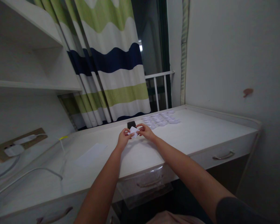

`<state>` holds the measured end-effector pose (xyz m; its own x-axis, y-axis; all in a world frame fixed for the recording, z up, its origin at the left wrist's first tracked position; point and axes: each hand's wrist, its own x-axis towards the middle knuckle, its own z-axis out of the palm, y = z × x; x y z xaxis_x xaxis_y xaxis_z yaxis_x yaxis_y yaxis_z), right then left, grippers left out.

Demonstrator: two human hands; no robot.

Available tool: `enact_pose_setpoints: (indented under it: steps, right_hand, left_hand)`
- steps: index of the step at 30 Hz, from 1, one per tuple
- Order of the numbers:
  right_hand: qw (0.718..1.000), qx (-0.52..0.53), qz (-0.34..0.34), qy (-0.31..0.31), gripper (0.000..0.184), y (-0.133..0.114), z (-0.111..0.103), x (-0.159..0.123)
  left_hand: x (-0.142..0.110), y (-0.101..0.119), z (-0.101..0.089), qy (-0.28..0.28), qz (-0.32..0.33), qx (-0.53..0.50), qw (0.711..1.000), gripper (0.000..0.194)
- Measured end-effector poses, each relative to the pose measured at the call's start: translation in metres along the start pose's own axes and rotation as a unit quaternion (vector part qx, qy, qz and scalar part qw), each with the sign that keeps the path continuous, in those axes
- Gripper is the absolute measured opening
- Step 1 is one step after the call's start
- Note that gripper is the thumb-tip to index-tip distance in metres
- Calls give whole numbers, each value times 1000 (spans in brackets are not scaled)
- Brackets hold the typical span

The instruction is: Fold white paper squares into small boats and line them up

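Together, left hand (123, 139) and right hand (146, 131) hold a small white paper slip (133, 131).
Both reach inward, fingertips (138, 126) pinching its edges.

The head-worn camera is looking forward and down over the table (177, 133) toward a striped curtain (107, 62). It is sitting fairly near the left hand (123, 139) and right hand (146, 131), though dim light is probably softening detail.

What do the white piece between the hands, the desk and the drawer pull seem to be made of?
The white piece looks like thin matte paper, since it bends in the fingers. The desk looks like white laminated board, smooth with a soft sheen. The drawer pull could be metal or plastic; it's too dim to tell.
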<state>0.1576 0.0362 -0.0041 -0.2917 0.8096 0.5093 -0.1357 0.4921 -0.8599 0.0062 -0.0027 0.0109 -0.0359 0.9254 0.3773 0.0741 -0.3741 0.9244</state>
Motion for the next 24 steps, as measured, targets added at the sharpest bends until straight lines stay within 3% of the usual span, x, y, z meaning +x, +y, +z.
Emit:
enact_pose_setpoints:
  steps: [8, 24]
  right_hand:
    - [1000, -15, -9, 15, 22, 0, -3, 3]
    - [999, -16, 30, 14, 25, -4, -5, 1]
  left_hand:
    - [0, 0, -1, -23, -18, -21, 999, 35]
    - [-1, 1, -3, -34, -34, -58, 997, 30]
